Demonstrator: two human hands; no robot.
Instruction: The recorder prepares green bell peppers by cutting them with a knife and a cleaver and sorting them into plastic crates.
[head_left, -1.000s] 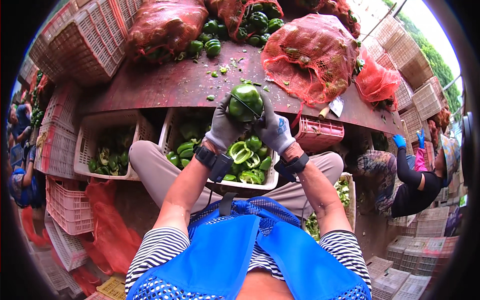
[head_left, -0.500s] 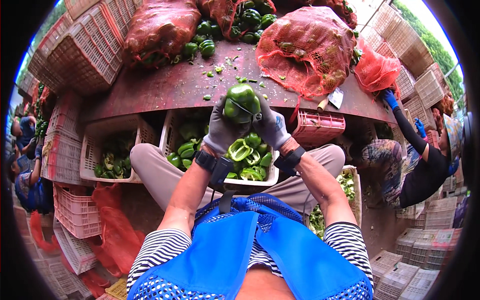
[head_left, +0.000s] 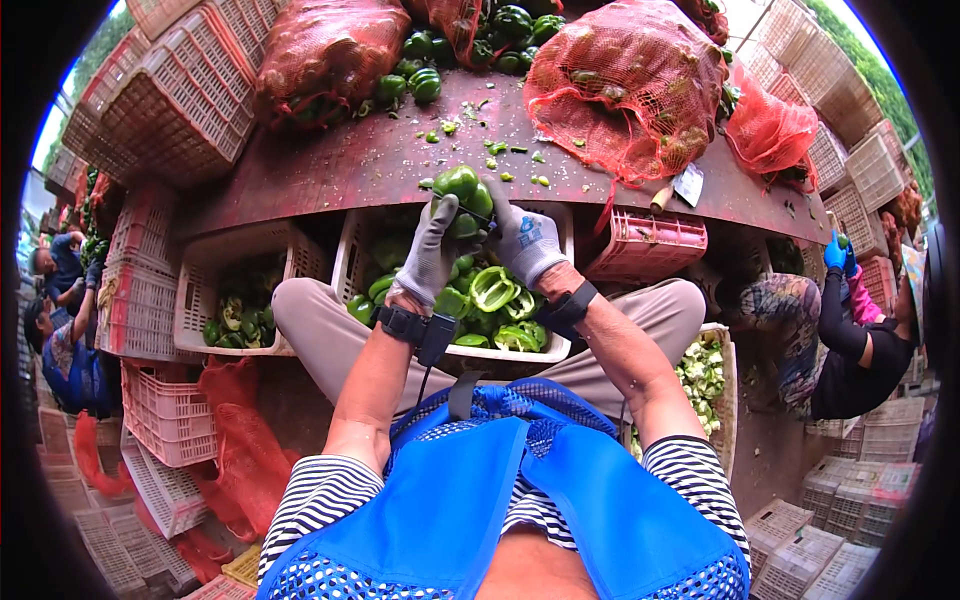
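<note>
- Over the surface [head_left: 285, 175], a lane is left between the left sack [head_left: 330, 60] and the right sack [head_left: 625, 85], with low scraps [head_left: 497, 148] scattered along it.
- Its far end is blocked by piled peppers [head_left: 512, 22].
- The right edge is obstructed by a wooden-handled blade [head_left: 688, 185].
- Below, the crate [head_left: 561, 347] is flanked by knees [head_left: 305, 305].

pepper [head_left: 458, 184] above crate [head_left: 347, 255] of peppers [head_left: 492, 289], second crate [head_left: 303, 262] to its left, mesh sacks [head_left: 628, 85] on table [head_left: 330, 170] beyond

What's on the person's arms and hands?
The left hand and right hand wear grey gloves; the right one has a blue mark. Black bands circle both wrists, the left with a dark box and thin cable. Short sleeves are striped black and white.
</note>
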